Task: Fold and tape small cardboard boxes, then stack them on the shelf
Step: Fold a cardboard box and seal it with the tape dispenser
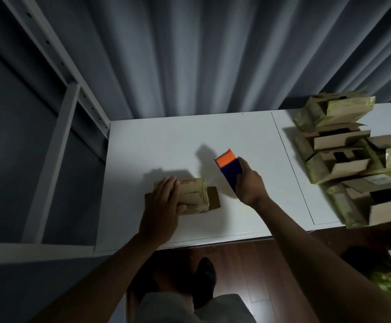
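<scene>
Table (190,141) white, grey curtain (190,54) behind, wood floor (248,264)

We can read no text, brand, number or sign anywhere. The small cardboard box (193,194) on the desk (166,145) carries faint dark print along its upper face, but we cannot make out a single letter. One of the boxes in the pile (353,159) at the right of the desk bears a pale label (376,180) with greyish marks, too blurred and small for us to read. The orange-and-blue tape dispenser (228,170) shows no lettering that we can tell.
</scene>
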